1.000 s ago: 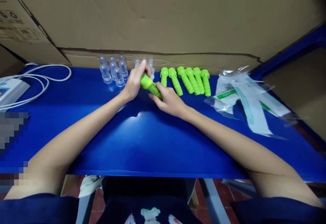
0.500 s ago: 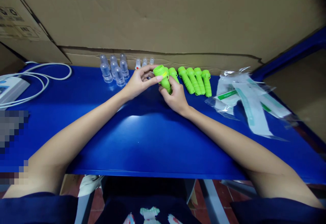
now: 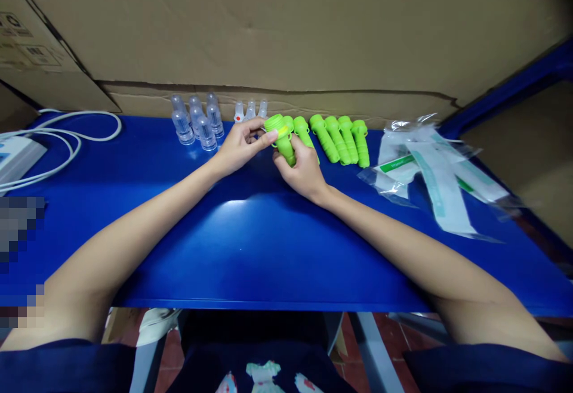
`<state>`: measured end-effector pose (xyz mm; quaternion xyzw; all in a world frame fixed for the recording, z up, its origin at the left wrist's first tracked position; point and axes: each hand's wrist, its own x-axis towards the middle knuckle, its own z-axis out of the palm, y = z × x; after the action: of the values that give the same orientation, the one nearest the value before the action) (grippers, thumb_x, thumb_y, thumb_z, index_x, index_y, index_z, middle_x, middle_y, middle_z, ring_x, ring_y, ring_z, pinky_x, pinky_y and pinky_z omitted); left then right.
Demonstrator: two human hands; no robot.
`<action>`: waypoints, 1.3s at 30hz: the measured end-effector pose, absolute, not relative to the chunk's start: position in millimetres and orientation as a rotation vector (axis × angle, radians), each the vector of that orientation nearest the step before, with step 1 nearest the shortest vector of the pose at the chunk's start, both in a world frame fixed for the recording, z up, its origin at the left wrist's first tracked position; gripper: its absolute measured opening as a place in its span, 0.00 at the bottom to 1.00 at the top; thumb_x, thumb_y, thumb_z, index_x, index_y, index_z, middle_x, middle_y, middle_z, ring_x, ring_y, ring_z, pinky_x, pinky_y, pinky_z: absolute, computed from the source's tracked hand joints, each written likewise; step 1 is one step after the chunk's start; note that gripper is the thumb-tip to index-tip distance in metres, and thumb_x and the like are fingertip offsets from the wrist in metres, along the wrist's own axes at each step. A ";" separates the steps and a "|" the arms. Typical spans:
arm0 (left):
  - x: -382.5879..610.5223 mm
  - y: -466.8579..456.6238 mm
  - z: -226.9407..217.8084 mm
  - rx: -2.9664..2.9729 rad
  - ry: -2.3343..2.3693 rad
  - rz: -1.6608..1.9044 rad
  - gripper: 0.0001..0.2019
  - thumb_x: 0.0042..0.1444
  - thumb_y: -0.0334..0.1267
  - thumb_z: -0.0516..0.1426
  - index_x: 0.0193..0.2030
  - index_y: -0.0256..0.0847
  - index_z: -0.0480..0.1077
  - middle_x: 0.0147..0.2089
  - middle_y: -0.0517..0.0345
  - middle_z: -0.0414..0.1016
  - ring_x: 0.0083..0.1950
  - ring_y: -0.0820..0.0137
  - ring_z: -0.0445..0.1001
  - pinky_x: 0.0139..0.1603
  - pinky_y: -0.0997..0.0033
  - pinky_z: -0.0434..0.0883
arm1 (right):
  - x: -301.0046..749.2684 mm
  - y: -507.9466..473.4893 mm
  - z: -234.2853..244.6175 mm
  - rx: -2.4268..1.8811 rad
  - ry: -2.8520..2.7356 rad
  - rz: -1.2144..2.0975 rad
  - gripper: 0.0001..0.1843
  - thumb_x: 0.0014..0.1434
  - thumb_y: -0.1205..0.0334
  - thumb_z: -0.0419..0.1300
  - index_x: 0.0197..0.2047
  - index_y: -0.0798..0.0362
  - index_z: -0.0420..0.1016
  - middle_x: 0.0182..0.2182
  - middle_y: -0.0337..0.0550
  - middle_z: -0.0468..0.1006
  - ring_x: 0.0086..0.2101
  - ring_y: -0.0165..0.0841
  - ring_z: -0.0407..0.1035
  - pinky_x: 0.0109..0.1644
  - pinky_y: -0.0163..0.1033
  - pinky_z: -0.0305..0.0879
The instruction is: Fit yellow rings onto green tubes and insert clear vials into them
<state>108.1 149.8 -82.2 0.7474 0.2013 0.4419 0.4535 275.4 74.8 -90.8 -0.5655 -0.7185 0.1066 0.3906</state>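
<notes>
1 ridged grn tube (image 3: 285,142), held

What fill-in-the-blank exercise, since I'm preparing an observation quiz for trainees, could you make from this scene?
1. The held piece, gripped by the left hand and the right hand, is mainly ____ in colour.
2. The tabletop is ____ in colour.
3. As pictured, the plastic-wrapped packets lie to the ____ of both hands.

Missing words: green; blue; right.
</notes>
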 end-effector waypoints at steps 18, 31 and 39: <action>110.4 151.1 -97.3 1.994 0.690 1.210 0.36 0.64 0.75 0.47 0.28 0.41 0.67 0.28 0.58 0.69 0.34 0.69 0.71 0.42 0.66 0.70 | 279.0 80.9 -102.3 -1.169 -1.665 0.810 0.31 0.66 0.24 0.50 0.39 0.45 0.57 0.23 0.33 0.72 0.18 0.30 0.66 0.23 0.38 0.64; 105.3 141.9 -103.4 1.979 0.768 0.986 0.35 0.69 0.70 0.44 0.39 0.40 0.74 0.25 0.61 0.71 0.25 0.72 0.69 0.32 0.70 0.69 | 296.6 101.3 -98.0 -1.380 -1.563 0.442 0.29 0.71 0.29 0.44 0.42 0.47 0.63 0.27 0.42 0.76 0.30 0.38 0.76 0.35 0.41 0.69; 107.0 125.3 -92.9 2.691 0.880 0.415 0.26 0.75 0.49 0.44 0.70 0.42 0.70 0.63 0.46 0.81 0.60 0.56 0.82 0.55 0.60 0.75 | 314.0 123.4 -102.4 -1.703 -1.675 0.174 0.36 0.67 0.50 0.54 0.72 0.62 0.60 0.31 0.52 0.80 0.35 0.49 0.78 0.46 0.52 0.73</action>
<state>107.0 125.3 -92.9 0.9312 0.3045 0.1436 0.1394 314.0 123.4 -102.4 -0.6620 -0.6512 0.0678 0.3649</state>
